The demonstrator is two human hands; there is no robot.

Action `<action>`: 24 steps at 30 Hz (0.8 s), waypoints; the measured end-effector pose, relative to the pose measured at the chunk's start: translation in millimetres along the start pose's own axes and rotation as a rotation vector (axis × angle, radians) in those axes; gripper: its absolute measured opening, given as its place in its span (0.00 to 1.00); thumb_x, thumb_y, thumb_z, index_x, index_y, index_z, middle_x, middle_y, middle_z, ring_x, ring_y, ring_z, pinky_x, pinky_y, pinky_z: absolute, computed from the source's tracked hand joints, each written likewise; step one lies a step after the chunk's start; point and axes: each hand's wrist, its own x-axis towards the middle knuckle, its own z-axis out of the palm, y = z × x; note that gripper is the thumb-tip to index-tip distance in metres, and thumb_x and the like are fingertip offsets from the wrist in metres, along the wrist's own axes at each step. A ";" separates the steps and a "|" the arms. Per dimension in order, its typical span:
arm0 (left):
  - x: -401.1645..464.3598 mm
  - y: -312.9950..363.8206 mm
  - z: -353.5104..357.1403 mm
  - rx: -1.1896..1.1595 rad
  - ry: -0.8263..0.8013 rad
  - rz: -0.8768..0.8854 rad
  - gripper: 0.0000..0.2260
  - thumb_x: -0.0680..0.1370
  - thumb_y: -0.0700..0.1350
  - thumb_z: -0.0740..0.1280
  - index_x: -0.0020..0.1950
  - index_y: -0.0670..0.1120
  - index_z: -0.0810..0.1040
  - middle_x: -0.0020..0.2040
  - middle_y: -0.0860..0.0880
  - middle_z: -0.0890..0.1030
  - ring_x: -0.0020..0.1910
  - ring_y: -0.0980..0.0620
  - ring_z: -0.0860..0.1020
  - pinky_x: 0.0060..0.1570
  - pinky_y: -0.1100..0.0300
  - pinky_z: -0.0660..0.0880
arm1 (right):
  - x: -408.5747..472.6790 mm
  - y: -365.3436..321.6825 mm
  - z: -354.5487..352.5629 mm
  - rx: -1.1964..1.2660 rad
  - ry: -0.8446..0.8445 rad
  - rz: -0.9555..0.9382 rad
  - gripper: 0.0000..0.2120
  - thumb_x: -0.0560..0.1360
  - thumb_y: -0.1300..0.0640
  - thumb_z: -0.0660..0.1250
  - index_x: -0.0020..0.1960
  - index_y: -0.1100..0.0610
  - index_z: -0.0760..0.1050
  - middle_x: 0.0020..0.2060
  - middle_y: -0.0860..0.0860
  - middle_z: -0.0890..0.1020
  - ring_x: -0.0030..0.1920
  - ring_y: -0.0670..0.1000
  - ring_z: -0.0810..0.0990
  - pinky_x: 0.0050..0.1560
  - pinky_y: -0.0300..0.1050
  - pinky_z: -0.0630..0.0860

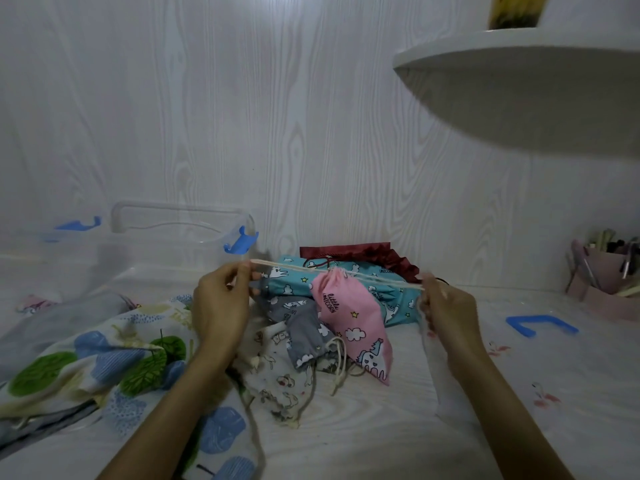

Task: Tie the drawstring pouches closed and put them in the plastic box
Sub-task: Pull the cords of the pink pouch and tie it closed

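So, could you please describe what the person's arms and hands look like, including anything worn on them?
Both forearms are bare, with no sleeves in view. The left hand and right hand wear no gloves, and no rings, watch or bracelets are visible. The dim light hides finer detail.

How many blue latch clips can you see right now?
3: one on the plastic box's right end, one left of the box, one loose at right. Others may be hidden.

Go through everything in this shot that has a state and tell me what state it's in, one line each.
Pink unicorn drawstring pouch: mouth cinched, hanging from its taut cream cords.
Left hand: grip shut on the cords.
Right hand: grip shut on the cords.
Clear plastic box: open, blue latches up.
Grey cloud-print pouch: lying loose on the pile, untied.
Teal unicorn pouch: lying flat behind.
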 end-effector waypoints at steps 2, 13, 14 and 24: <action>-1.4 -7.3 -2.3 0.228 -0.080 0.080 0.08 0.80 0.51 0.60 0.53 0.53 0.78 0.51 0.49 0.83 0.50 0.49 0.81 0.48 0.54 0.76 | -0.7 4.1 0.7 -0.110 -0.108 -0.046 0.21 0.79 0.51 0.61 0.30 0.59 0.71 0.26 0.54 0.72 0.27 0.48 0.68 0.32 0.40 0.65; -26.5 37.3 18.0 0.278 -0.399 0.019 0.27 0.77 0.63 0.54 0.27 0.48 0.76 0.32 0.51 0.80 0.29 0.54 0.76 0.34 0.57 0.75 | -4.1 -28.4 6.1 -0.325 -0.559 -0.356 0.17 0.74 0.41 0.62 0.59 0.46 0.75 0.51 0.40 0.77 0.52 0.41 0.76 0.45 0.32 0.71; -22.7 42.7 23.3 0.162 -0.443 -0.076 0.25 0.77 0.62 0.56 0.26 0.49 0.75 0.32 0.51 0.79 0.29 0.55 0.75 0.35 0.58 0.74 | -3.9 -34.3 9.0 -0.399 -0.676 -0.372 0.17 0.74 0.41 0.63 0.59 0.47 0.76 0.51 0.40 0.78 0.51 0.41 0.77 0.44 0.32 0.72; 44.4 94.4 55.4 -0.163 -0.559 -0.331 0.13 0.76 0.51 0.67 0.50 0.42 0.80 0.46 0.46 0.80 0.37 0.56 0.73 0.34 0.64 0.69 | 50.4 -76.9 38.2 -0.565 -0.239 -0.638 0.11 0.74 0.46 0.67 0.48 0.51 0.82 0.37 0.44 0.82 0.37 0.45 0.78 0.40 0.40 0.72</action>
